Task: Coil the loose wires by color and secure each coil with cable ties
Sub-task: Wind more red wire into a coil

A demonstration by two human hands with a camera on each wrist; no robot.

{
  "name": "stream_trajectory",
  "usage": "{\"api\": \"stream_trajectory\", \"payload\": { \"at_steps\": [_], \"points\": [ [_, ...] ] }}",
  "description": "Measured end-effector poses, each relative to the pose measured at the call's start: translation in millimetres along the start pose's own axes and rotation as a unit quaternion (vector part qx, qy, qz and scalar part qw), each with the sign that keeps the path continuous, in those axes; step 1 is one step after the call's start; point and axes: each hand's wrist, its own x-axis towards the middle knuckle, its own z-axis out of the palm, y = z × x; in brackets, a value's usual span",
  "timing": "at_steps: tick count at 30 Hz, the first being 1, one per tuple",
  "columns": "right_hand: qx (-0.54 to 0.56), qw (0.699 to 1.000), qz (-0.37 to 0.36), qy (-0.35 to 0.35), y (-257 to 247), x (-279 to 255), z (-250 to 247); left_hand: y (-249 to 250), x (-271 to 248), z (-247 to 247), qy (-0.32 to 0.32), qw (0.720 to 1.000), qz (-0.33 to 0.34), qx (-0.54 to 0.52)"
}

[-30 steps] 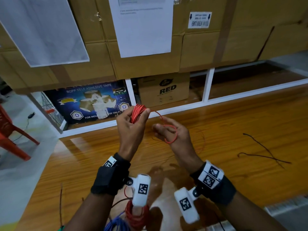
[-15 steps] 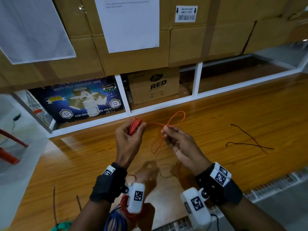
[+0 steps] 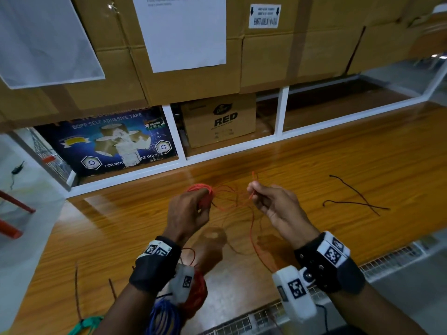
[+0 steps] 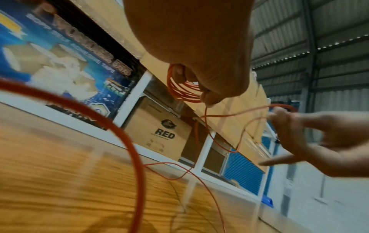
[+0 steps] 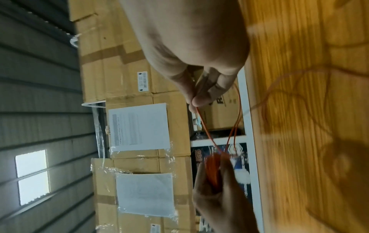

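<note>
The left hand is up over the middle of the table, fingers and thumb curled tight round a small red coil of several loops. From the left wrist view the loops hang out below the fingertips. A loose red strand runs from the coil across to the right hand, which pinches it narrowly between thumb and forefinger near its end, the tip poking up just above the fingers. The other fingers of that hand look spread and relaxed in the left wrist view. The rest of the strand droops in slack loops between the two hands and trails down toward the near edge of the table.

Near that edge, under the left wrist, lie a bigger red bundle and a blue coil just beside it, with something green at the near left corner. A black wire lies loose on the right part of the table, well apart from the hands. Behind the far edge are cardboard boxes, one marked RED, and a blue tape carton.
</note>
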Motion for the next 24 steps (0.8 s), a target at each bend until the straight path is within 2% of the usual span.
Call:
{"api": "stream_trajectory", "payload": {
  "at_steps": [3,5,7,10,12,13,18,21,24],
  "points": [
    [-0.094,0.995,-0.025,0.006,-14,-2,-23,-20,1,-7,0.095,0.988,-0.112,-0.054],
    [-0.228,0.972,-0.051,0.025,-15,3,-40,-26,3,-15,0.152,0.956,-0.206,-0.142],
    [-0.353,0.931,-0.085,0.030,-11,11,-58,-23,7,-26,0.180,0.909,-0.275,-0.257],
    [-0.523,0.838,-0.150,-0.033,-3,14,-71,-18,17,-36,0.193,0.837,-0.335,-0.388],
    [-0.586,0.782,-0.196,-0.082,2,17,-78,-16,24,-41,0.194,0.803,-0.356,-0.438],
    [-0.601,0.765,-0.214,-0.095,2,18,-81,-15,27,-44,0.187,0.796,-0.359,-0.451],
    [-0.622,0.759,-0.139,-0.129,-21,16,-68,11,34,-59,0.070,0.830,-0.323,-0.449],
    [-0.573,0.779,-0.212,-0.142,-38,5,-29,38,44,-65,0.022,0.852,-0.284,-0.440],
    [-0.538,0.769,-0.279,-0.202,-45,-8,17,56,53,-67,-0.015,0.858,-0.259,-0.444]
  ]
}}
